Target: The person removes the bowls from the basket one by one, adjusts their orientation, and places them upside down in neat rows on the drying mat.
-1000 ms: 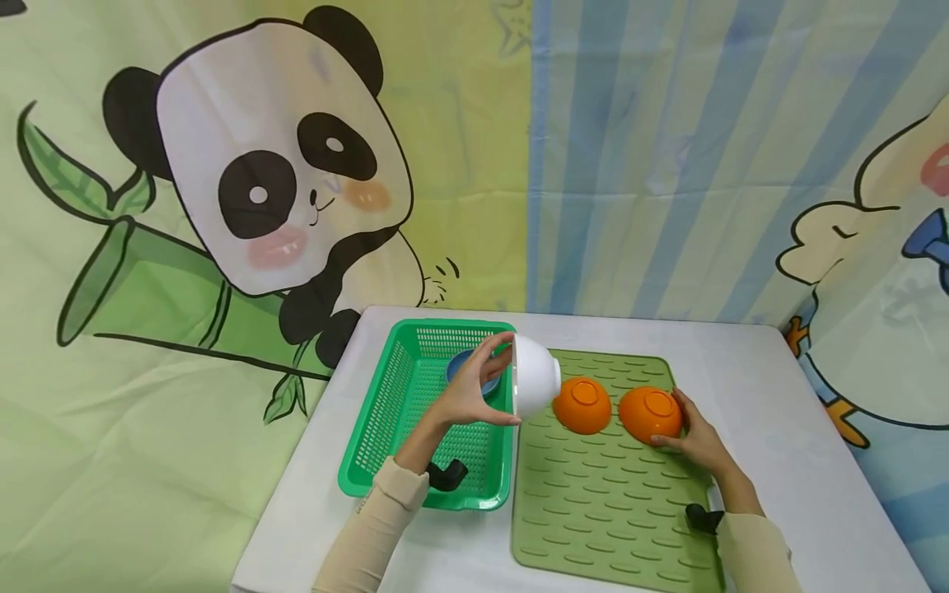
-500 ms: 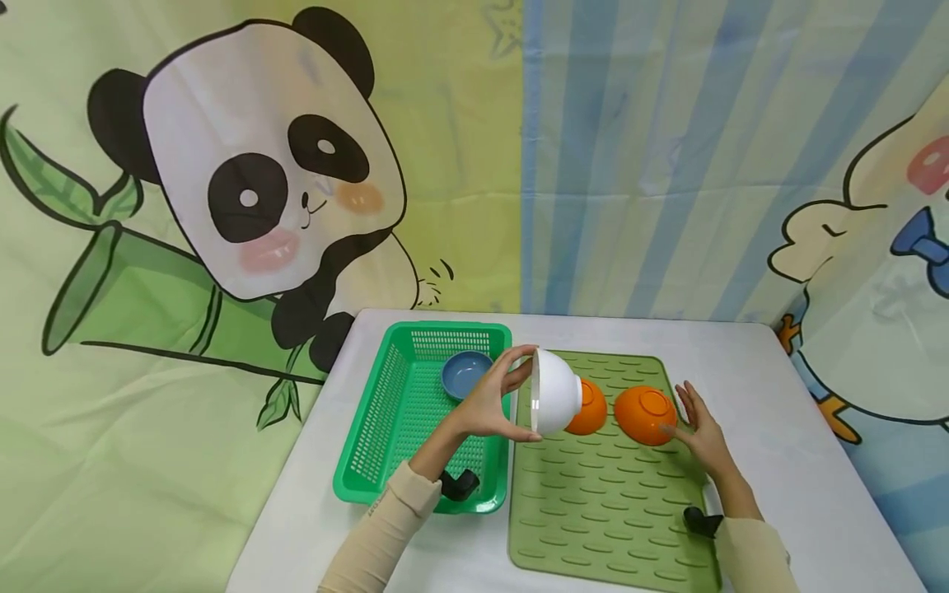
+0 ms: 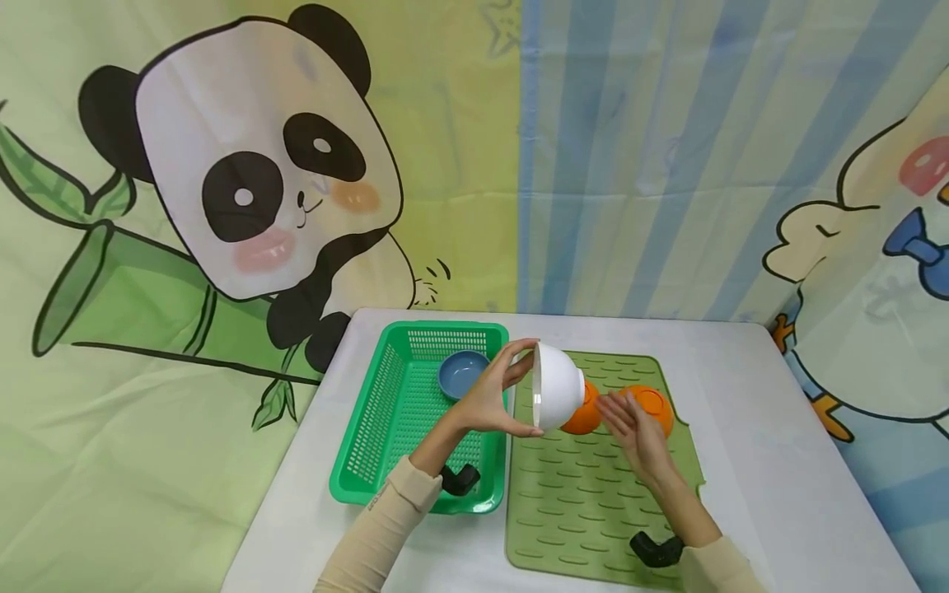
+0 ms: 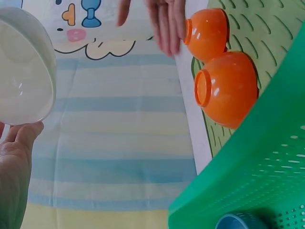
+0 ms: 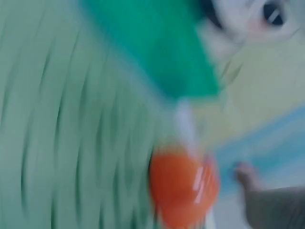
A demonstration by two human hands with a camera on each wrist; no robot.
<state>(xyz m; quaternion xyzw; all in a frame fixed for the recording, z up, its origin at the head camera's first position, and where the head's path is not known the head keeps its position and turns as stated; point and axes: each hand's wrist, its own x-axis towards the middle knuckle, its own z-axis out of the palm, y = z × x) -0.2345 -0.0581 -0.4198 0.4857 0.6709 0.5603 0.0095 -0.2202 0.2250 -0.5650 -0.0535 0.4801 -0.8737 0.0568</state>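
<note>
My left hand (image 3: 493, 397) grips a white bowl (image 3: 558, 387) by its rim, thumb below and fingers above, with the bowl turned on its side over the mat. In the left wrist view the white bowl (image 4: 24, 67) shows its hollow side. My right hand (image 3: 636, 435) holds nothing; its fingers are extended toward the white bowl. Two orange bowls lie upside down on the green mat. One orange bowl (image 3: 582, 417) is partly behind the white bowl, the other orange bowl (image 3: 656, 405) partly behind my right hand. The right wrist view is blurred.
A green plastic basket (image 3: 356, 449) stands left of the green drying mat (image 3: 571, 511), with a blue bowl (image 3: 461, 375) inside near its back. Both rest on a white-covered table (image 3: 771, 445). A printed curtain (image 3: 638, 165) hangs behind.
My left hand has carried the white bowl a little to the right, away from over the basket. My right hand has let go of the right orange bowl and moved left toward the white bowl.
</note>
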